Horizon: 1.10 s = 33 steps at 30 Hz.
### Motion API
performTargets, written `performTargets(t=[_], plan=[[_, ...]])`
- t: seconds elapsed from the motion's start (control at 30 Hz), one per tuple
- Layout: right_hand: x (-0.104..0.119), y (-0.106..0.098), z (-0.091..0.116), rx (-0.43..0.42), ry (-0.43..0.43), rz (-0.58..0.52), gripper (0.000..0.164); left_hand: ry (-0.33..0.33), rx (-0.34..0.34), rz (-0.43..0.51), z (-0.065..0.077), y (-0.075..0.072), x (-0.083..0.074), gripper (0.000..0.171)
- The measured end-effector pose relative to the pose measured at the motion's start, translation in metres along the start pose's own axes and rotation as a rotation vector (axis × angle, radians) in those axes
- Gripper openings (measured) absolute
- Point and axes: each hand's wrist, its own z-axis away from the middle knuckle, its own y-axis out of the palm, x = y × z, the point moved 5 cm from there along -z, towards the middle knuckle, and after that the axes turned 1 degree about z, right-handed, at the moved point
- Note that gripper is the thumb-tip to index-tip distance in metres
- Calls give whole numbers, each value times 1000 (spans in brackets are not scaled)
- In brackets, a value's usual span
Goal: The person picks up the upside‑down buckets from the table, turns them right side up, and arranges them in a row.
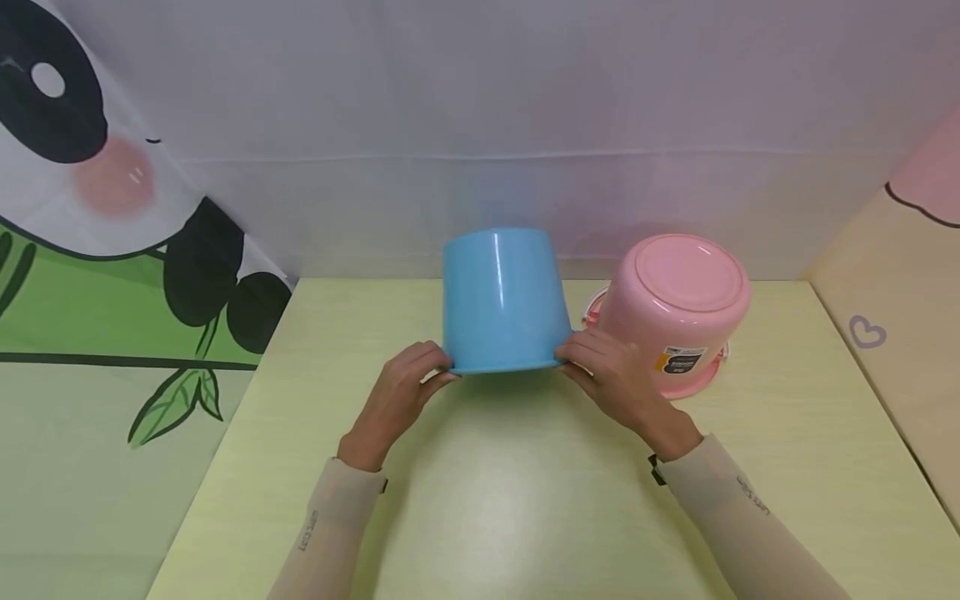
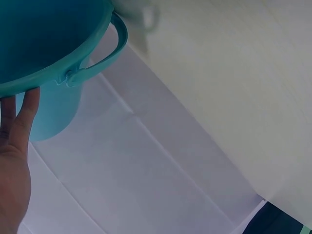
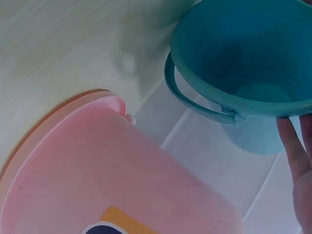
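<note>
A light blue bucket (image 1: 502,300) is held tilted above the table, its rim low and towards me. My left hand (image 1: 397,400) pinches the rim at its left side, and my right hand (image 1: 618,379) pinches it at the right. Both wrist views look into the bucket's hollow inside. Its blue handle (image 2: 105,63) hangs beyond the rim, hidden in the head view. Close by my right hand, a pink bucket (image 1: 678,308) stands upside down on the table, with a label on its side.
The pale yellow-green table (image 1: 495,508) runs back to a whitish cloth wall (image 1: 360,200). Printed cartoon panels flank it, with green and black shapes (image 1: 202,267) on the left and a heart drawing (image 1: 867,332) on the right.
</note>
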Motion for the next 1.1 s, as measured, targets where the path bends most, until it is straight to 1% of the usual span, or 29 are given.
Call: performTargets(t=[0.23,0.4,0.63,0.83,1.1], plan=[[0,-3,-2,6,16,-16,32,-8,13,20,-4,-3,-2,26],[0,-5,-3,3,30,-19,32,-30,16,25,-6,-4,-3,26],[1,-7,-5,12,40,-12,30,-57,18,39,-6,-6,-2,25],[4,-9,-6,16,51,-19,32,-76,15,48,-5,-7,-1,25],[5,-9,-4,16,68,-24,35,-70,12,50,-5,-7,-2,24]])
